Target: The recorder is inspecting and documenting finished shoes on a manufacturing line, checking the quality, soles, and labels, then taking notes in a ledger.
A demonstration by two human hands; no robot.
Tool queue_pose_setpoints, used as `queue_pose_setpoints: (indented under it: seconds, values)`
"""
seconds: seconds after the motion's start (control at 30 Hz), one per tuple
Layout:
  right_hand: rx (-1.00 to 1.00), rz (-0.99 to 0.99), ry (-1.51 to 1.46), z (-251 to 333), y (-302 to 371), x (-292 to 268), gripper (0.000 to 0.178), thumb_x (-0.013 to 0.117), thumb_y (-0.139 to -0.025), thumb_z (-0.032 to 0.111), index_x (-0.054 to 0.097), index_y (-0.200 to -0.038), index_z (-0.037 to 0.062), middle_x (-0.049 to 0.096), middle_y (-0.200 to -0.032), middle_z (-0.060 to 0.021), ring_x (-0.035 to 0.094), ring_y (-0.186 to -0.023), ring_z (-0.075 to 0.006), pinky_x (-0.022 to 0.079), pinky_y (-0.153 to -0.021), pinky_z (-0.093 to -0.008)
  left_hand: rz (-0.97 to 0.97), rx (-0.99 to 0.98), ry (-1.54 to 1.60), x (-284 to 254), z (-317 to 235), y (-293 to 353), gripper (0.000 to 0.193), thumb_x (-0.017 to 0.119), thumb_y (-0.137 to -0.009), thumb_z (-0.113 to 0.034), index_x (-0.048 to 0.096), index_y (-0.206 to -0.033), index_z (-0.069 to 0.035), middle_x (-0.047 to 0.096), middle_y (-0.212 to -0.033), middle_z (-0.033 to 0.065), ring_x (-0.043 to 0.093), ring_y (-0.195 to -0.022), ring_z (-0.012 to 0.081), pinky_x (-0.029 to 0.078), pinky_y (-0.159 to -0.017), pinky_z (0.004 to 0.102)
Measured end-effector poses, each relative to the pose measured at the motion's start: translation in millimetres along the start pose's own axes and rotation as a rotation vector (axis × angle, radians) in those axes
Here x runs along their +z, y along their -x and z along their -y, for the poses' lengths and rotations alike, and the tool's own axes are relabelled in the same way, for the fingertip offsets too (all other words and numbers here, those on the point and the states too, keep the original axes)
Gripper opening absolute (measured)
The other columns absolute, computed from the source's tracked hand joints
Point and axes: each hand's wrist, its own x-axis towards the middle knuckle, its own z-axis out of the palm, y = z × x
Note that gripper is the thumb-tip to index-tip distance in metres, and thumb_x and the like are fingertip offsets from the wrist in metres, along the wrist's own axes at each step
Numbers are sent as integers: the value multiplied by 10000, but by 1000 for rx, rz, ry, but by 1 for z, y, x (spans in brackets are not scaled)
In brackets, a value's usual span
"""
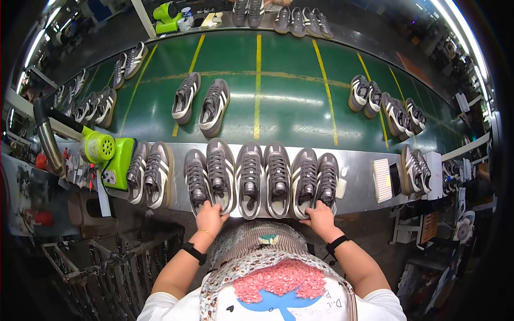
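Three pairs of grey sneakers with white stripes stand in a row on the metal ledge, toes pointing away from me. My left hand (210, 216) grips the heels of the left pair (218, 167), fingers reaching into the shoe openings. At the right pair (306, 174), my right hand (321, 218) closes around both heels in the same manner. Between them stands the middle pair (249, 171), which neither hand touches. The fingertips are partly hidden by the shoe collars.
Beyond the ledge (358, 182) runs a green conveyor belt (289, 117) with yellow lines, carrying more sneakers (214, 107). A lime-green blower (99, 147) and another pair (152, 174) stand left. To the right lie a notepad (382, 180) and more sneakers (412, 170).
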Motion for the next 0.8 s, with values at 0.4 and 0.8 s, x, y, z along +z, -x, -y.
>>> queue_pose_setpoints:
  seconds: [0.4,0.8]
  values:
    - [26,-27,-182,31,-22,-25,382,650,-753,286,580,-1033,36,451,-1117,-234,505,-973,-389,445,-803,-409,192,-247,157,-20,1,-9,555,740,-625,-450,592,-1076,-161,494,-1031,205,571,-912,361,486,-756,414]
    - [-605,-23,-71,18,-228,91,410,562,-783,442,616,-942,68,488,-1078,-238,482,-987,-421,390,-817,-481,136,-89,326,63,-15,-30,410,781,-575,-205,673,-918,-8,545,-1028,216,593,-898,341,497,-769,371]
